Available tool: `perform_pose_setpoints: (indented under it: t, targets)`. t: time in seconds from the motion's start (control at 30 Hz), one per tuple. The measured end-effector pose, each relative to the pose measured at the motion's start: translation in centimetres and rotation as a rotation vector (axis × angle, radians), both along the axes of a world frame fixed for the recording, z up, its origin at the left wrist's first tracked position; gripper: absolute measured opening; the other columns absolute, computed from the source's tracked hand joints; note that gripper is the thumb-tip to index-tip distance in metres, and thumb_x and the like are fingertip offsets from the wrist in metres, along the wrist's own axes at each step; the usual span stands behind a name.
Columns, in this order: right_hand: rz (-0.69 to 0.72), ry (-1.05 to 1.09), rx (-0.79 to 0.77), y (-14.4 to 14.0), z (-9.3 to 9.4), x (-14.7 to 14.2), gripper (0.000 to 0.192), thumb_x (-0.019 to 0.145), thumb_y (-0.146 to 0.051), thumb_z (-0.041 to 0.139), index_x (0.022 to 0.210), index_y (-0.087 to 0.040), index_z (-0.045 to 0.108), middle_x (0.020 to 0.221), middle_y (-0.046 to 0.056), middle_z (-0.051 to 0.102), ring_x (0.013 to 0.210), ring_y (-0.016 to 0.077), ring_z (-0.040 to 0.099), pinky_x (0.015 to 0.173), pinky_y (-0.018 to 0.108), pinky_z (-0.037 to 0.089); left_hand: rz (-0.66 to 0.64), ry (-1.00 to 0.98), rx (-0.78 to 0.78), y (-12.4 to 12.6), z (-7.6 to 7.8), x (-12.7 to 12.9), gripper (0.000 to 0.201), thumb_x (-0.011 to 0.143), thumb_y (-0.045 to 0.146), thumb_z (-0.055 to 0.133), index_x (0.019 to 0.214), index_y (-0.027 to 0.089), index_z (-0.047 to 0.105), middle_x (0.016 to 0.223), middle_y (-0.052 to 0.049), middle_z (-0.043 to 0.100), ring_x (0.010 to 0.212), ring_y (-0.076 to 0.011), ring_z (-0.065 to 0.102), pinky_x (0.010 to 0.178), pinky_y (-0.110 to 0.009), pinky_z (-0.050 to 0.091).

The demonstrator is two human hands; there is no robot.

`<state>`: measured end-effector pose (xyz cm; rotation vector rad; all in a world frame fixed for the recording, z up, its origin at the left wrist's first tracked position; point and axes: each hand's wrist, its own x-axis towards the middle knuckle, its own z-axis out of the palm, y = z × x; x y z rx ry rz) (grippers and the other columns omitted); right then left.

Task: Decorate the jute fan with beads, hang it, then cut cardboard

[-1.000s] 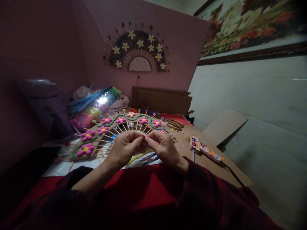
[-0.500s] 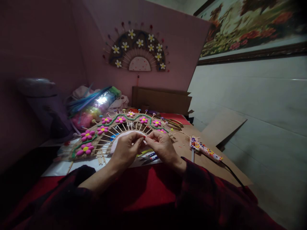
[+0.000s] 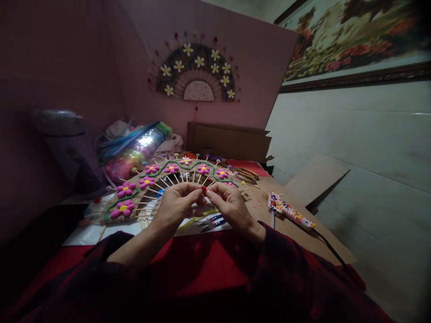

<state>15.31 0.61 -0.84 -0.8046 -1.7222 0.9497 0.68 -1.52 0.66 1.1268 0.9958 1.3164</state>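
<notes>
Between the fingertips of both hands is a small red piece (image 3: pixel 204 190), too small to tell its kind. My left hand (image 3: pixel 178 204) pinches it from the left, my right hand (image 3: pixel 230 204) from the right. Just beyond them lies a fan-shaped craft (image 3: pixel 156 179) of twine and thin sticks, with pink clay-like flowers, a wavy green cord and coloured tips on its outer sticks. My left hand hides part of its inner half circle. Below my right hand, cutters with dark blue handles (image 3: pixel 213 222) rest on white paper beside a yellow strip (image 3: pixel 193 221).
A flower-patterned glue gun (image 3: pixel 291 213) with a cord lies on brown cardboard at the right. Bags of coloured craft supplies (image 3: pixel 131 150) and a tumbler (image 3: pixel 72 152) stand at the left. A similar fan (image 3: pixel 195 67) with white flowers hangs on the pink board behind.
My fingertips have shifted slightly on the red piece, and more of it shows between them. The whole view has moved a little; the fan and glue gun stay put.
</notes>
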Motion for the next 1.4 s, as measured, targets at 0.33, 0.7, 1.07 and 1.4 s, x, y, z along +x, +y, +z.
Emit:
perform_pose_setpoints:
  t: [0.33,0.7,1.07,1.4]
  targets:
    - [-0.148,-0.226,0.219,0.0,-0.3,0.2,0.015,0.084,-0.025,0.054,0.076,-0.016,0.063,0.068,0.002,0.062,0.061,0.012,0.053,0.056,0.023,0.04,-0.016,0.077,0.072,0.2,-0.3,-0.1,0.022,0.065,0.029,0.07,0.076,0.011,0.064,0.059,0.0,0.061,0.048,-0.01,0.055,0.041,-0.02,0.049]
    - [-0.164,-0.518,0.579,0.2,0.5,1.6,0.01,0.076,-0.014,0.057,0.072,-0.015,0.066,0.064,0.002,0.065,0.057,0.0122,0.056,0.057,0.024,0.037,-0.065,0.602,0.446,0.5,-0.2,-1.0,0.013,0.075,0.021,0.057,0.071,0.013,0.066,0.064,-0.002,0.061,0.051,-0.0087,0.053,0.047,-0.019,0.046]
    - [-0.184,-0.401,0.546,0.3,0.6,1.5,0.009,0.084,-0.015,0.054,0.079,-0.016,0.061,0.074,0.003,0.064,0.067,0.0124,0.056,0.063,0.024,0.041,-0.137,0.057,-0.015,0.8,0.0,-1.1,0.02,0.065,0.03,0.07,0.071,0.012,0.063,0.057,0.0,0.061,0.041,-0.0084,0.053,0.043,-0.021,0.048]
    - [-0.017,-0.613,0.74,-0.1,0.0,1.2,0.018,0.087,-0.016,0.045,0.078,-0.016,0.06,0.072,0.005,0.062,0.065,0.015,0.054,0.06,0.027,0.039,0.03,0.37,0.248,0.5,-0.8,-0.3,0.012,0.069,0.025,0.062,0.063,0.015,0.059,0.054,0.001,0.057,0.042,-0.0093,0.051,0.037,-0.019,0.043]
